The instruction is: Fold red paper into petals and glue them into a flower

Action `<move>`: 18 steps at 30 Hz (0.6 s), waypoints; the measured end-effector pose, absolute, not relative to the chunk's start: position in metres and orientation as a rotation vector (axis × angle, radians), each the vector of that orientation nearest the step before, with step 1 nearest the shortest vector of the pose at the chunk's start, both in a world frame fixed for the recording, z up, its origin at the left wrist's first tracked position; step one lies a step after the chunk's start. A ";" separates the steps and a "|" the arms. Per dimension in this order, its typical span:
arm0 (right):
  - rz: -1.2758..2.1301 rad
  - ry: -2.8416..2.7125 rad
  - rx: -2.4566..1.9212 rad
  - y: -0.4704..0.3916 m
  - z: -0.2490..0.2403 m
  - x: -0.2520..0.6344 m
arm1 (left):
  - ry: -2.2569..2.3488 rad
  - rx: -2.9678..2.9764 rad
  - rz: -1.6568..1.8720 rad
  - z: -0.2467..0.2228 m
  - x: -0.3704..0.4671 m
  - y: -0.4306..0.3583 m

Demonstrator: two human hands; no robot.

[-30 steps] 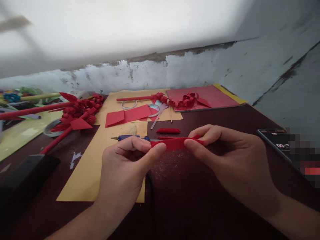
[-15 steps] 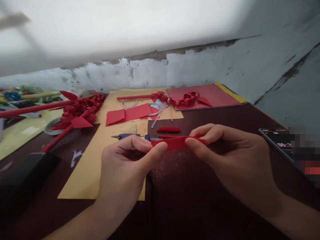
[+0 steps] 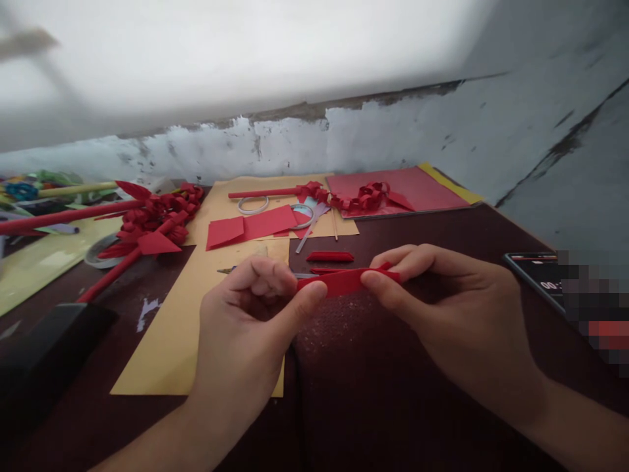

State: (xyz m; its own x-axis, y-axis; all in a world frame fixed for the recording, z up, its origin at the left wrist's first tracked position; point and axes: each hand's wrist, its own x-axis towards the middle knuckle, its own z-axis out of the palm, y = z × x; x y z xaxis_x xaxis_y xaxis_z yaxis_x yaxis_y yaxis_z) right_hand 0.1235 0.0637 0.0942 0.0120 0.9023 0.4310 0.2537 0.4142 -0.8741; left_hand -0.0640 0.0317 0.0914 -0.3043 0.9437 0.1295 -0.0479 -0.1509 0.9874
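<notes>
A narrow red paper strip [image 3: 344, 283] is stretched between both hands above the dark table. My left hand [image 3: 253, 314] pinches its left end between thumb and fingers. The right end is pinched by my right hand [image 3: 457, 314], with a small red flap standing up at those fingertips. Just behind the strip lies a folded red paper piece [image 3: 329, 256] on the table. A pen [image 3: 227, 270] is mostly hidden behind my left hand.
Red paper flowers [image 3: 157, 219] and a black box [image 3: 59, 354] are at left. Behind the hands lie red sheets [image 3: 268, 223], tape rings [image 3: 253, 205] and a red curled garland [image 3: 368, 196]. A phone [image 3: 535, 275] rests at right, beige card [image 3: 162, 354] at front left.
My left fingers have curled up slightly and now cover more of the pen. The strip stays held at both ends, and the view has shifted a little.
</notes>
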 end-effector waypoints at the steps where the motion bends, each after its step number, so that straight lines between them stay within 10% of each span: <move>1: 0.698 -1.512 -1.076 0.064 0.094 0.124 | 1.325 1.124 1.565 0.092 -0.064 0.032; 18: 0.706 -1.501 -1.035 0.066 0.097 0.124 | 1.471 1.230 1.491 0.098 -0.061 0.030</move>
State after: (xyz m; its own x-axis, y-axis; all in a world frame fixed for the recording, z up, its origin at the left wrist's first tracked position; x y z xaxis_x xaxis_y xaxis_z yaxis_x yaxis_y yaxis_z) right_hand 0.1237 0.0663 0.0969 0.0101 0.8936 0.4487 0.2239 0.4353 -0.8720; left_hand -0.0614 0.0300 0.0984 -0.3062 0.9401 0.1498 0.1375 -0.1121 0.9841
